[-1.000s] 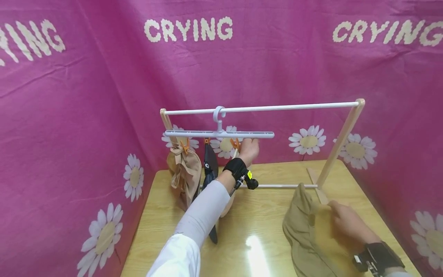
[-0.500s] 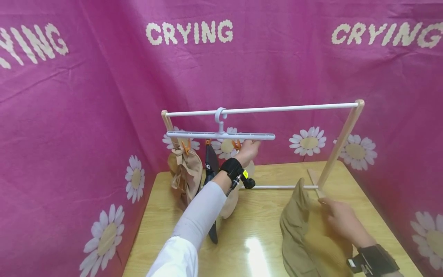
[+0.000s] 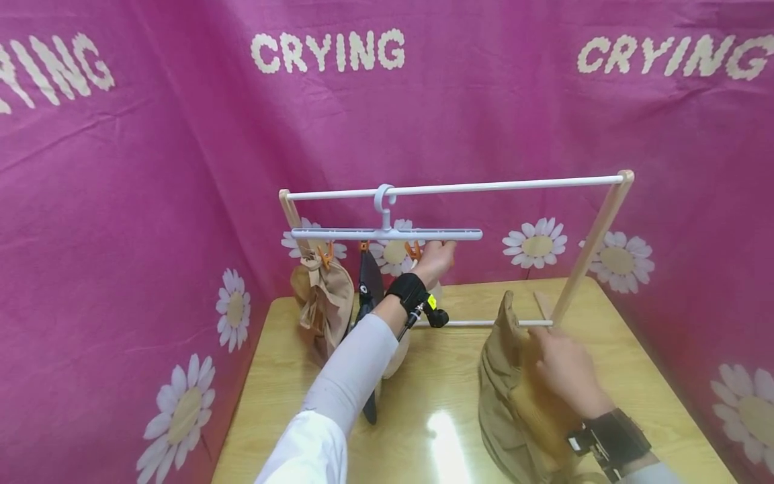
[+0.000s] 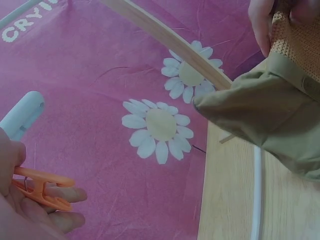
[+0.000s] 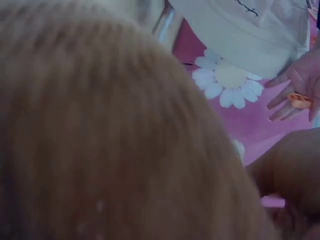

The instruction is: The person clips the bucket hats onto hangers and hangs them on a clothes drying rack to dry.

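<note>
My left hand (image 3: pixel 435 261) is under the right end of a pale hanger (image 3: pixel 387 234). It pinches an orange clothespin (image 4: pixel 45 189) between thumb and fingers, clearest in the left wrist view. My right hand (image 3: pixel 568 370) grips the edge of an olive hat (image 3: pixel 498 383) with a tan woven part (image 4: pixel 300 45). The hat is raised over the right side of the table, apart from the hanger. Its woven side, blurred, fills much of the right wrist view. A cream hat (image 5: pixel 250 35) hangs near my left hand, partly hidden by that arm in the head view.
The hanger hooks over the white rail (image 3: pixel 508 186) of a wooden-legged rack. Beige (image 3: pixel 329 302) and black (image 3: pixel 370 279) headwear hang from orange clothespins on its left half. The rack stands on a wooden table (image 3: pixel 423 430), enclosed by pink curtains (image 3: pixel 484 121).
My right hand has moved left and slightly away from me, bringing the olive hat nearer the hanger. My left hand stays almost in place under the hanger's right end.
</note>
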`<state>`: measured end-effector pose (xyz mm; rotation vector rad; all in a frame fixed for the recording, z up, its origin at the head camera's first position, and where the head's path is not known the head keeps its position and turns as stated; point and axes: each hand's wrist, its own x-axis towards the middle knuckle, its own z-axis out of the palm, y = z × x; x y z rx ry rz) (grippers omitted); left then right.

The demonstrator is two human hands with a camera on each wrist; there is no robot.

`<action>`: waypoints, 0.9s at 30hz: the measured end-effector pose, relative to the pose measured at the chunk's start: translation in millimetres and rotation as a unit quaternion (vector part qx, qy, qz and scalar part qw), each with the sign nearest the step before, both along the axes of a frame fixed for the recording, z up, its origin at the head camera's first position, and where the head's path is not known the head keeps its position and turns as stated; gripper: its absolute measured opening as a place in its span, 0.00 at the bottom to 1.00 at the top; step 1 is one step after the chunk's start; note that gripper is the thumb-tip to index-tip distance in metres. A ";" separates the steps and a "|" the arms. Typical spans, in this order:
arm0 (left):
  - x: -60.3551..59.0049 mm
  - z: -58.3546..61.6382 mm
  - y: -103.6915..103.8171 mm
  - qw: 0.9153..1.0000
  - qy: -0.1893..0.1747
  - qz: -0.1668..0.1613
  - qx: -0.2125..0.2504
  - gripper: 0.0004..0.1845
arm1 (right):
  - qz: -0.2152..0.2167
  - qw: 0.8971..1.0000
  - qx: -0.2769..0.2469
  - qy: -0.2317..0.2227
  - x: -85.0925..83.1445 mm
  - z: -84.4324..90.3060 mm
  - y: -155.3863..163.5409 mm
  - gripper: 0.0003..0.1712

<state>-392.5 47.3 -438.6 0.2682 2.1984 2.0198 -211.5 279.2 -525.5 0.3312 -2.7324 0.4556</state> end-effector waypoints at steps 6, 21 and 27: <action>2.0 0.4 -1.9 1.000 0.006 0.005 -0.013 0.16 | -0.043 0.999 0.007 0.029 -10.1 -14.8 -6.5 0.06; 4.2 -1.7 -7.8 0.999 0.016 0.005 -0.038 0.22 | -0.010 0.998 0.015 0.063 -17.2 -35.1 -13.1 0.21; 4.7 -2.4 -7.5 0.999 0.014 0.005 -0.030 0.22 | -0.002 0.997 0.014 0.082 -23.8 -28.4 -20.2 0.11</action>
